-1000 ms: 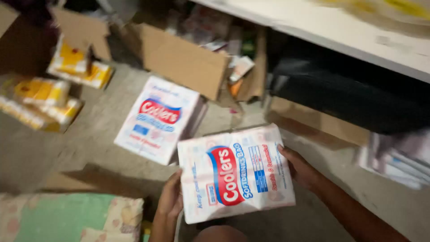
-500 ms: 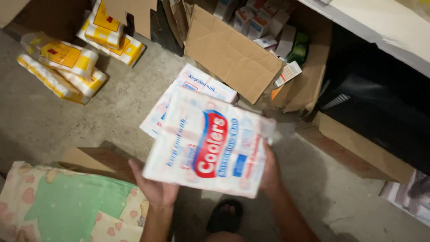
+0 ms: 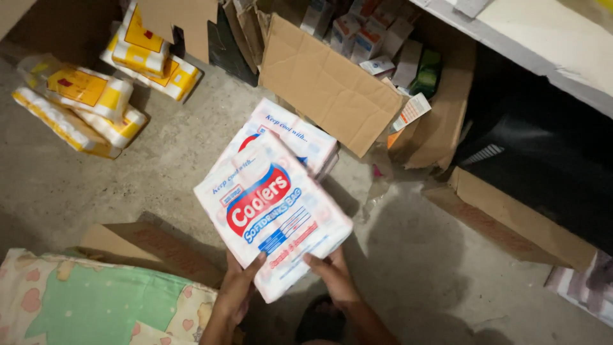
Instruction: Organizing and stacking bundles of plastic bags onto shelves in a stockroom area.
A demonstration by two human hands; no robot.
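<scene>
Lowered since before, the white packet (image 3: pixel 273 214) overlaps a second packet (image 3: pixel 300 137); left hand (image 3: pixel 237 287) and right hand (image 3: pixel 332 275) pinch its near edge.

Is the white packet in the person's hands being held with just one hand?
No: the left hand and the right hand both grip the lower edge of the white packet.

Left hand (image 3: pixel 239 287) and right hand (image 3: pixel 332 275): bare, no gloves, rings or watch visible. Forearms: bare, no sleeves in view. At 6 o'clock, one dark sandal (image 3: pixel 319 319) on a foot.
</scene>
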